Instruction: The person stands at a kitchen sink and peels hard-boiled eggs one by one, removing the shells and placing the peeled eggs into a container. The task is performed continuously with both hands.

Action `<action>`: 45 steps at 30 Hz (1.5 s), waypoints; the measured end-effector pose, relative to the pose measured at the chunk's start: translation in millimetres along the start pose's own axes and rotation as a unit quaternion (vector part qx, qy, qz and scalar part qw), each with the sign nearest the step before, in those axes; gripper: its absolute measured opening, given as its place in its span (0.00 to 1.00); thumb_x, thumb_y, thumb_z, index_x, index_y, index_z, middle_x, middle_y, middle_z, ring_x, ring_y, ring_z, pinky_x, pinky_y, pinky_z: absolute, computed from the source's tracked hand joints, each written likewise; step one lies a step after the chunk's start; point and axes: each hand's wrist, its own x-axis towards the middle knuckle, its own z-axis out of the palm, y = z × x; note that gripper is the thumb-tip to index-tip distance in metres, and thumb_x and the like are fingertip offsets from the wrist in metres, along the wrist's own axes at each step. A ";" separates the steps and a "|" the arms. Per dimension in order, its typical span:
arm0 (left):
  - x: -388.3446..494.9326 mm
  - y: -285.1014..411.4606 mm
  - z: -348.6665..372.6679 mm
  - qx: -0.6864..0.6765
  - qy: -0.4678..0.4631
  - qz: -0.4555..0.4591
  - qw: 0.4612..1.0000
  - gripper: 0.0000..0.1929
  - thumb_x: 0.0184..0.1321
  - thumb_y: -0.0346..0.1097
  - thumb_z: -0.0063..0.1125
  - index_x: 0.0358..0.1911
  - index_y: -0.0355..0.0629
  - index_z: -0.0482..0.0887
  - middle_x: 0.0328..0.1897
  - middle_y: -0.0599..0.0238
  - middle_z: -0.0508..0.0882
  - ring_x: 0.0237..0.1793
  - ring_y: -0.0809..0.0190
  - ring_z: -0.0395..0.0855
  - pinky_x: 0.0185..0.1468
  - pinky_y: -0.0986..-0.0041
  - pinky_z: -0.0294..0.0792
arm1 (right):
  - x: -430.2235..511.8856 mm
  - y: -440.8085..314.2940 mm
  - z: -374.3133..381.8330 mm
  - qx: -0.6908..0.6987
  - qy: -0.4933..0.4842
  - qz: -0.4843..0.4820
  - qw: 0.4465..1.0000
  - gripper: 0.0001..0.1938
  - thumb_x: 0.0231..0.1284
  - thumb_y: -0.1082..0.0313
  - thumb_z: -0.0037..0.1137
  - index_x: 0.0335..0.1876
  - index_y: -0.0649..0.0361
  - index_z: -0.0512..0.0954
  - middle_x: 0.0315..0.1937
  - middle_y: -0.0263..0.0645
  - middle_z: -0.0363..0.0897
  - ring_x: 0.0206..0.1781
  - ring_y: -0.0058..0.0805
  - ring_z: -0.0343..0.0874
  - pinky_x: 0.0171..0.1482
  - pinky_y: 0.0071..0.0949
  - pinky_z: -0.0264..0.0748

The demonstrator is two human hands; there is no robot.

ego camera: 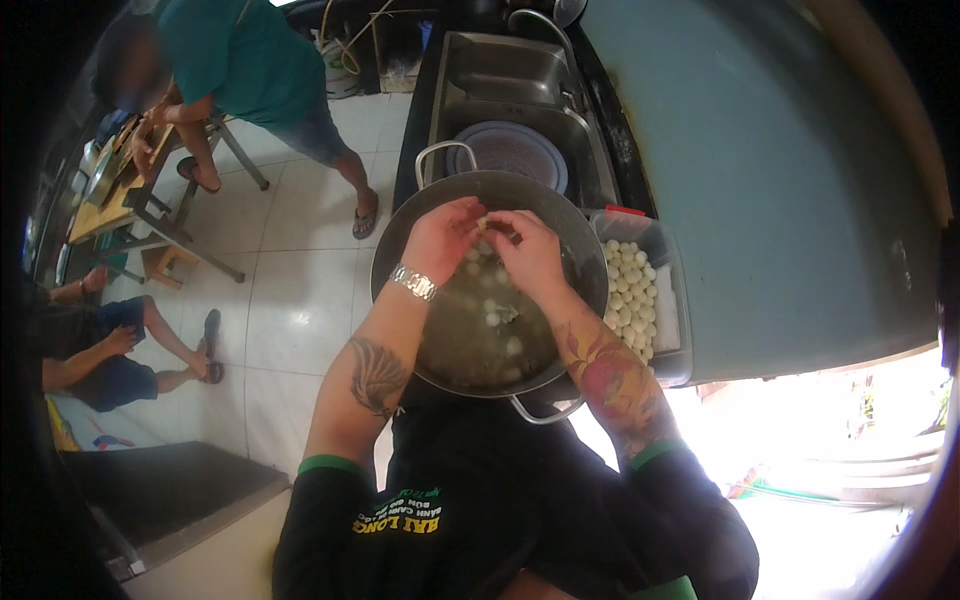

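Observation:
A wide metal pot (pixel 401 232) with two loop handles stands in front of me, holding cloudy water. Small pale eggs (pixel 492 319), likely quail eggs, and bits of shell lie in that water. Over the pot's far half, my left hand (pixel 448 234) and my right hand (pixel 531 253) meet at the fingertips. Between them they pinch a small speckled piece (pixel 483 224), seemingly an egg with shell on it; the fingers partly hide it. Right of the pot, a clear plastic box (pixel 679 307) contains many smooth whitish peeled eggs (pixel 630 292).
Beyond the pot is a steel double sink (pixel 510 71) with a purple-grey colander (pixel 517 150) in its nearer basin. A blue-grey panel (pixel 780 187) borders the right. A person in a teal shirt (pixel 232 60) leans at a wooden table (pixel 112 206); another person (pixel 97 345) sits at left.

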 end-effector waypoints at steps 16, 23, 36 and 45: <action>-7.2 -0.9 16.5 0.334 0.025 0.041 0.941 0.11 0.57 0.33 0.60 0.40 0.35 0.78 0.33 0.65 0.83 0.28 0.69 0.81 0.30 0.79 0.74 | 5.3 5.2 -6.7 0.058 0.056 0.021 0.997 0.05 0.56 0.70 0.56 0.37 0.60 0.79 0.26 0.33 0.78 0.28 0.20 0.74 0.34 0.21 0.71; -8.6 1.2 19.2 0.340 0.021 0.015 0.940 0.12 0.58 0.33 0.59 0.42 0.35 0.78 0.33 0.66 0.83 0.26 0.70 0.80 0.28 0.80 0.72 | 7.0 17.6 -5.7 0.030 0.038 0.067 0.997 0.06 0.59 0.68 0.54 0.36 0.62 0.75 0.24 0.32 0.75 0.27 0.17 0.71 0.32 0.21 0.70; -9.7 2.6 16.8 0.249 -0.010 -0.021 0.968 0.10 0.58 0.34 0.58 0.41 0.36 0.81 0.31 0.64 0.83 0.25 0.68 0.79 0.28 0.76 0.71 | 10.3 14.1 -9.1 0.285 -0.046 0.195 0.937 0.09 0.62 0.71 0.50 0.45 0.61 0.77 0.32 0.28 0.77 0.32 0.15 0.72 0.34 0.17 0.69; -3.2 -1.4 6.5 0.181 0.044 -0.009 0.982 0.06 0.58 0.32 0.56 0.37 0.40 0.78 0.30 0.66 0.82 0.25 0.68 0.78 0.27 0.76 0.69 | 5.4 15.2 -8.1 0.234 -0.116 0.174 0.950 0.18 0.53 0.79 0.47 0.52 0.60 0.73 0.41 0.34 0.77 0.36 0.20 0.76 0.36 0.20 0.74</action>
